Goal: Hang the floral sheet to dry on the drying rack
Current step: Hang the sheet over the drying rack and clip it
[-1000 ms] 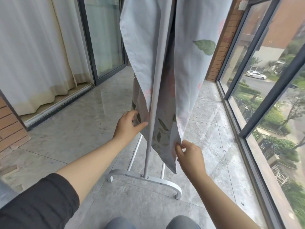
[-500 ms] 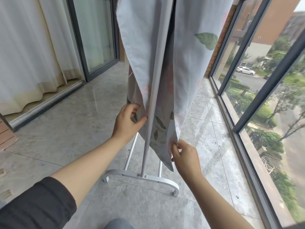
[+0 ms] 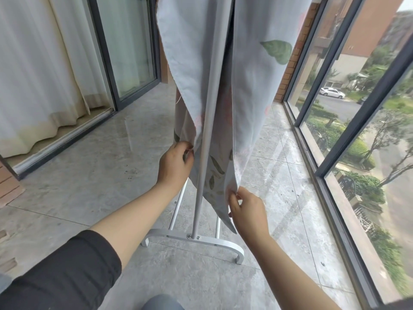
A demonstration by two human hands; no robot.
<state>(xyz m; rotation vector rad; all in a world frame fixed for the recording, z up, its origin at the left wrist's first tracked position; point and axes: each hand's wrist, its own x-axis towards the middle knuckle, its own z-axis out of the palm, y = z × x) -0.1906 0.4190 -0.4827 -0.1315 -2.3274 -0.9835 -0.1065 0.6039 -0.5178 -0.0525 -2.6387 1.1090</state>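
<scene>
Glazed balcony, grey marble-look floor (image 3: 89, 186), sliding door with a cream curtain (image 3: 40, 74) on one side, full-height windows (image 3: 357, 130) on the other with street and trees below.

Floral sheet (image 3: 250, 90) is already draped over the white drying rack (image 3: 206, 139); the top bar is out of frame, so I can't tell how evenly it sits up there. Fabric hangs down both sides of the rack's upright pole, with the lower corner ending just above the rack's foot, off the floor.

Left hand (image 3: 176, 164) is on the hanging edge left of the pole, fingers curled shut on a fold of cloth. Right hand (image 3: 248, 209) has the lower right edge, thumb and fingers pinched together on the hem near the bottom corner.

Looks like the straightening step: tugging the two edges to spread and level the drape. Hanging is mostly done.

Risks from here:
- Uneven pull on one side drags the sheet across the top bar, and it slides off.
- Hard downward tug could tip or scoot the light rack on the smooth floor.
- Layers left bunched around the pole would dry slowly.
- Low corner could reach the dusty floor if pulled further down.
</scene>
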